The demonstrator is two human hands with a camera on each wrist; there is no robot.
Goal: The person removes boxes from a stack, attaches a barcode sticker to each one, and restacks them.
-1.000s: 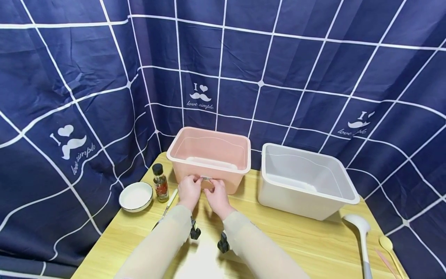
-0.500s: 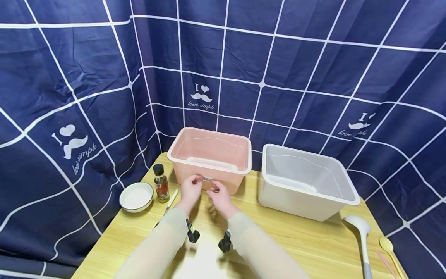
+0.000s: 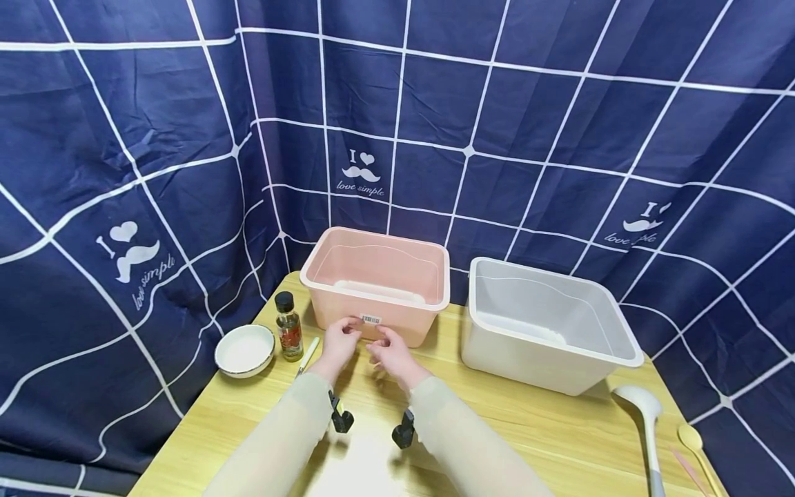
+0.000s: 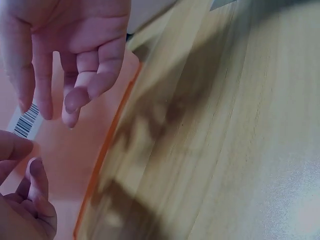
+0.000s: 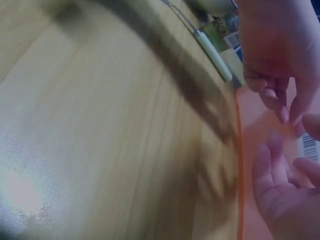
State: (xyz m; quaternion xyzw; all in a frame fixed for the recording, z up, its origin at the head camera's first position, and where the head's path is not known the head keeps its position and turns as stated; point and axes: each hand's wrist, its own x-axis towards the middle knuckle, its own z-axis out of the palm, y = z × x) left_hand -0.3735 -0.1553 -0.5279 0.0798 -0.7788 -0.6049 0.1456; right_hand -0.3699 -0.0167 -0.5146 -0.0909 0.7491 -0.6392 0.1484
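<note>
Hands meet at the near wall of the pink rectangular plastic bin (image 3: 375, 276), which stands at the far side of the pale wooden table (image 3: 528, 428). A small white barcode sticker (image 3: 370, 319) sits on that near wall just under the rim, also seen past the fingers in the left wrist view (image 4: 26, 120). The left hand (image 3: 338, 343) hangs just left of the sticker with fingers loosely spread and holding nothing, and whether its fingertips touch the wall I cannot tell. The right hand (image 3: 390, 352) hovers just below and right of the sticker, fingers relaxed and apart, gripping nothing. Left of the bin stand a small glass bottle with a black cap (image 3: 288, 326) and a round white bowl (image 3: 244, 350). A grey rectangular plastic bin (image 3: 546, 324) stands to the right, with a grey ladle (image 3: 642, 414) nearer.
</note>
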